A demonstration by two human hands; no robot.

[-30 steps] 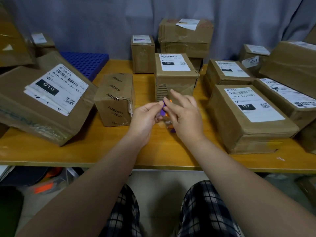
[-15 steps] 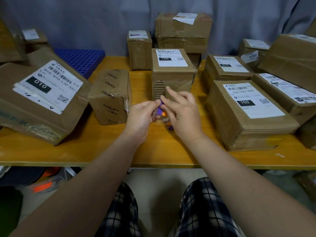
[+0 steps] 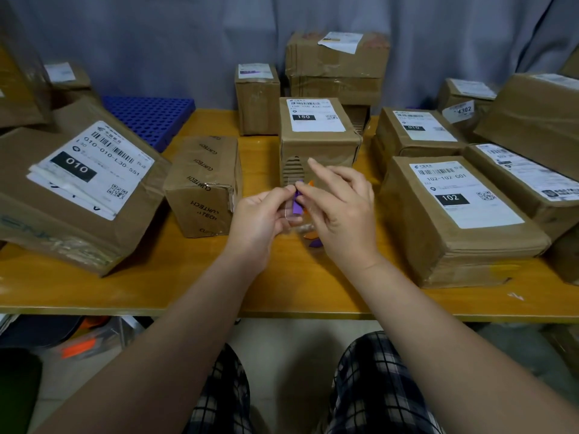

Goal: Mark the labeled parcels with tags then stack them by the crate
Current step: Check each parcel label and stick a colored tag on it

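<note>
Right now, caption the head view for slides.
Left hand and right hand pinch a purple tag in front of parcel 150.

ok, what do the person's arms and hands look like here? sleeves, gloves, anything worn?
Left hand and right hand: no gloves, rings or watch visible. Left arm and right arm are uncovered to the frame edge, no sleeves in view. Only clothing seen: a dark-and-white checked garment over the legs.

- I see a parcel-sorting or mailroom corner: taped cardboard parcels [image 3: 470, 245] crowd the yellow wooden table [image 3: 175, 277].
- Most carry white shipping labels [image 3: 463, 195] with barcodes, QR codes and bold codes 010, 150, 102.
- A blue perforated crate [image 3: 150, 115] sits at the back left, and a grey curtain [image 3: 175, 42] hangs behind it.
</note>
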